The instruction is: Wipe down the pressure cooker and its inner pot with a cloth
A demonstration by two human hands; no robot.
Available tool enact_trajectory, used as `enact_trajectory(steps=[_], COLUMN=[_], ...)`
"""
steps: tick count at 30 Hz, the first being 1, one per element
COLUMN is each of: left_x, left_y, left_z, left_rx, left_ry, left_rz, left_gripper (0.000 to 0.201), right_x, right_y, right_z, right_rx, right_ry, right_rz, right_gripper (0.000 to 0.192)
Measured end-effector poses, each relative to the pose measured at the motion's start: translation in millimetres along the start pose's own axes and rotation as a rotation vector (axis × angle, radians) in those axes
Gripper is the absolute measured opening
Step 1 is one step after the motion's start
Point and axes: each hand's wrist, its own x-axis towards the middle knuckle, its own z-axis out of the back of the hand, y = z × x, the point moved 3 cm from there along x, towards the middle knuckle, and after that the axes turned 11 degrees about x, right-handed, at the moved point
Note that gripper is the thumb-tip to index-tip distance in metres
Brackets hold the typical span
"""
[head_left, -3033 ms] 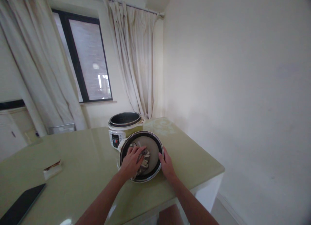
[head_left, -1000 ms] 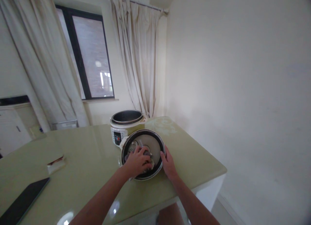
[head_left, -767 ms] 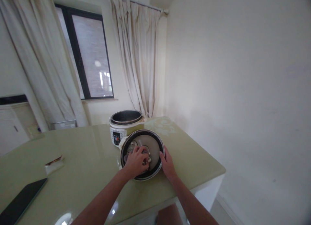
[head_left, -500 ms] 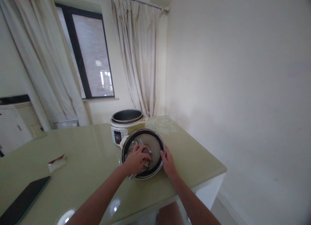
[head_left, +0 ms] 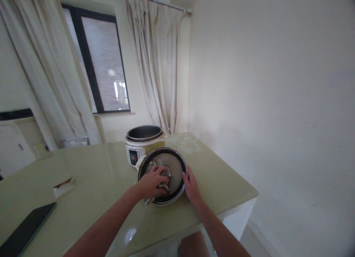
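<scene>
While left fingers (head_left: 162, 179) clutch cloth (head_left: 165, 188) (crumpled), the round lid (head_left: 175, 169) leans

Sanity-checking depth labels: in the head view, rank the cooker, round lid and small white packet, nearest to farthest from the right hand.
1. Round lid: touching the right hand, at its left.
2. Cooker: behind the lid, farther back and to the left.
3. Small white packet: well off to the left on the table.
</scene>
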Motion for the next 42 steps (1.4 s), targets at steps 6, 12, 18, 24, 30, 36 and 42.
enact_trajectory(steps=[6,12,18,24,30,36,42], left_x=[10.7,34.3,67.6,81.7,42.2,10.0,33.0], left_y=[1.2,-5.8,-37.4,-65.9,-40.4,-0.6,-7.9], left_z=[-8.9,-4.1,6.5,-4.3,-22.1,-29.8,-15.0], left_rx=[-0.009,-0.031,-0.065,-0.100,-0.067,-0.048,0.130], left_ry=[-0.182,-0.355,-0.458,-0.472,-0.388,-0.402,-0.455], left_rz=[0.194,0.409,0.593,0.402,0.137,0.367,0.434], left_gripper=[0.017,0.025,0.025,0.020,0.014,0.020,0.021], right_x=[-0.2,-0.9,-1.0,0.5,1.8,0.6,-1.2], right_y=[0.0,-0.8,-8.0,-12.5,-10.1,-4.8,-11.3], right_z=[-0.7,-0.2,2.7,5.8,4.6,1.7,4.5], right_rx=[-0.026,-0.057,-0.085,-0.056,-0.053,-0.053,-0.081], right_ry=[-0.004,-0.006,0.001,-0.014,-0.024,-0.023,-0.032], right_rz=[-0.004,-0.014,-0.004,0.029,-0.005,-0.015,0.003], right_gripper=[0.057,0.059,0.057,0.052,0.055,0.056,0.055])
